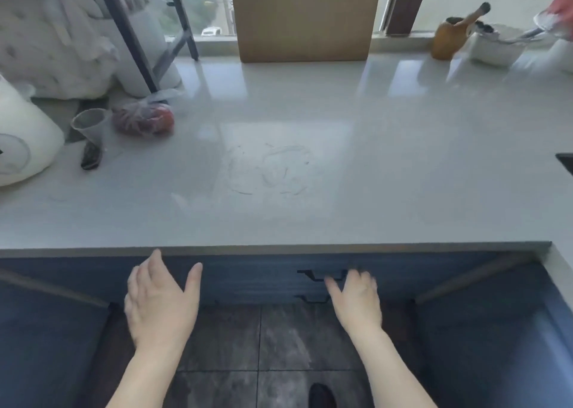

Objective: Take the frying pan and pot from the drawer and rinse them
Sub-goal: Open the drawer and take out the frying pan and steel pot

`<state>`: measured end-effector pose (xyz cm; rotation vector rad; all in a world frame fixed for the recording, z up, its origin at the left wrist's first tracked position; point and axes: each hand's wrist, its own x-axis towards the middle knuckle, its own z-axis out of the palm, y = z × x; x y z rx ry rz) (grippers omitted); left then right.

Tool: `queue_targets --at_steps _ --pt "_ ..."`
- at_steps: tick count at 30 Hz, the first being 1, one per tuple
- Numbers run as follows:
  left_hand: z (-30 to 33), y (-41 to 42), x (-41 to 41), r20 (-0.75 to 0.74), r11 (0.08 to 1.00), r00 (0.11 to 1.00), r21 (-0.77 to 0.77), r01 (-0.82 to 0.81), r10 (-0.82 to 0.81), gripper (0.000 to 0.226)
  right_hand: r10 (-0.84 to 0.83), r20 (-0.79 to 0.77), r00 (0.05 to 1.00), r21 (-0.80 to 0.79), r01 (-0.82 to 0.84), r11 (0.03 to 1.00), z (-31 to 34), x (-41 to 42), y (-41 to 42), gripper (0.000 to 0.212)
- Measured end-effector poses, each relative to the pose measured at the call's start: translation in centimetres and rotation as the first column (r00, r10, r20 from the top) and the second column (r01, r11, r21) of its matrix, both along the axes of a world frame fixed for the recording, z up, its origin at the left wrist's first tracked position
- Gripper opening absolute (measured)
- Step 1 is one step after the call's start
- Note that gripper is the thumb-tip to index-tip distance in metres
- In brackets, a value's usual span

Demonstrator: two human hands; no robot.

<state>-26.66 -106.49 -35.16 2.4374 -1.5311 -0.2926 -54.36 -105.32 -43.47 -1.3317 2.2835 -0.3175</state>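
Okay, nearest me: left hand [161, 302] spread wide, fingers straight, just under the tabletop [310, 159] edge, holding nothing. Right hand [356, 296] is blurred at the upper drawer handle [322, 275]; I can't tell if it grips. Blue drawer front [254, 280] looks closed, so pan and pot aren't visible to me. Farther: clear cup [90, 125], bagged red item [144, 118], wooden board [305, 17] at the window. No readable writing anywhere.
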Motion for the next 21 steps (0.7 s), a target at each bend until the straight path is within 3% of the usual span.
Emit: queue_targets --at_steps 10,15,21 --pt "-4.8 -0.9 -0.5 0.021 0.996 0.999 0.083 -0.032 0.031 0.078 0.242 -0.025 0.970 0.283 -0.225 0.932 -9.4 1.3 -3.7 0.067" --pt "-5.2 -1.1 -1.2 0.020 0.995 1.000 0.096 -0.016 0.014 0.077 0.318 -0.069 0.946 0.313 -0.282 0.907 -10.3 0.7 -3.4 0.066" --pt "-4.7 -0.4 -2.2 0.013 0.995 0.998 0.077 0.066 -0.067 0.076 0.312 -0.018 0.950 0.353 -0.286 0.891 -9.6 0.8 -1.9 0.067"
